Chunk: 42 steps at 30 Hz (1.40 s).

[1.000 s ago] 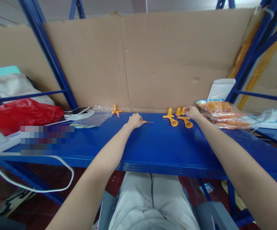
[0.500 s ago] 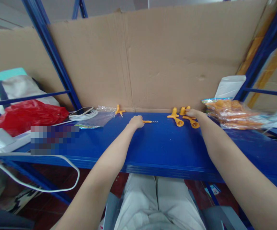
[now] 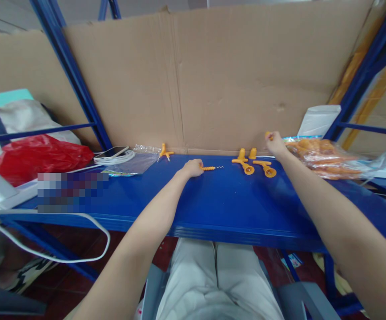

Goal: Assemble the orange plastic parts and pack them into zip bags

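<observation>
My left hand [image 3: 193, 168] is closed around an orange threaded rod with a metal spiral tip [image 3: 213, 168], which points right, low over the blue shelf. Raised in front of the cardboard, my right hand [image 3: 276, 143] grips a small orange cap [image 3: 268, 134], mostly covered by the fingers. Below and left of that hand lie two orange T-handled pieces with round cups, one [image 3: 247, 169] beside the other [image 3: 269, 171]. Two similar caps stand behind them, a left one [image 3: 242, 152] and a right one [image 3: 253, 154].
An orange branched piece with metal spirals [image 3: 164, 153] is at the back left, near a clear plastic bag [image 3: 142, 161] and coiled white cable [image 3: 121, 158]. Bagged orange parts [image 3: 326, 155] sit at right. A red bag [image 3: 39, 155] lies far left; cardboard [image 3: 226, 80] closes the back.
My right hand has lifted a small orange cap off the shelf, moving up and slightly right. My left hand, still holding the threaded rod, has shifted slightly right.
</observation>
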### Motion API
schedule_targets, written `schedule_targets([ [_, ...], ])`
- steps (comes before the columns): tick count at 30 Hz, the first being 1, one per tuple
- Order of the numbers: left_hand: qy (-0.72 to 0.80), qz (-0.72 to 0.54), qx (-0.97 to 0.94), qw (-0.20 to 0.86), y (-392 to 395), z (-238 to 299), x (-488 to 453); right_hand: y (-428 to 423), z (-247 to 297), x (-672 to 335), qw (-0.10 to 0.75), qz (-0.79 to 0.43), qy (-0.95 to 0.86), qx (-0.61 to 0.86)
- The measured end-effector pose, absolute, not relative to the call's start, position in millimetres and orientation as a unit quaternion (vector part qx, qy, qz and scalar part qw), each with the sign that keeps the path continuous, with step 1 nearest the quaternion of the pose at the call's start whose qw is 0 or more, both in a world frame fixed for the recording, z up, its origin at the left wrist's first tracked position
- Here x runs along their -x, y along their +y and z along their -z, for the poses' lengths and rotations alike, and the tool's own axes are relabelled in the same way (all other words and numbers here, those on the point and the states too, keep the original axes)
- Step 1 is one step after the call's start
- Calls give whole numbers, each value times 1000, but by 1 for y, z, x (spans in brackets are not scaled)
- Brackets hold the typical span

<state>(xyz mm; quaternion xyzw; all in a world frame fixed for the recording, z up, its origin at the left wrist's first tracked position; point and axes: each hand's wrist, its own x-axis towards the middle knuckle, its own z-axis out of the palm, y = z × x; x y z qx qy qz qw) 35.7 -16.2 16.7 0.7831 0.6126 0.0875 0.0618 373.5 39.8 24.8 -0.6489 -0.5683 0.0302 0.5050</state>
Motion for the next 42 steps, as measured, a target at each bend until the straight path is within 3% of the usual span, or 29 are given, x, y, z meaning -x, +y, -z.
schedule_targets([
  [3, 609, -86, -786, 63, -20, -19, -37, 17, -26, -356, 582, -104, -567, 574],
  [5, 612, -82, -783, 77, -22, -22, -37, 6, -22, -348, 588, -118, -599, 530],
  [11, 611, -98, -772, 144, -25, -24, -36, -4, -21, -342, 559, -69, -628, 536],
  [17, 580, -189, -779, 143, -17, -15, -34, -26, -32, -340, 529, -123, -677, 496],
  [22, 540, -250, -789, 151, -11, -9, -37, -38, -26, -328, 416, -184, -752, 476],
  [28, 518, -258, -797, 171, -9, -6, -39, -34, -16, -309, 343, -137, -784, 499],
  [35, 511, -268, -799, 166, -6, -3, -38, -39, -18, -310, 328, -106, -764, 546],
  [42, 495, -287, -800, 181, -5, -1, -40, -38, -15, -305, 363, -163, -752, 525],
])
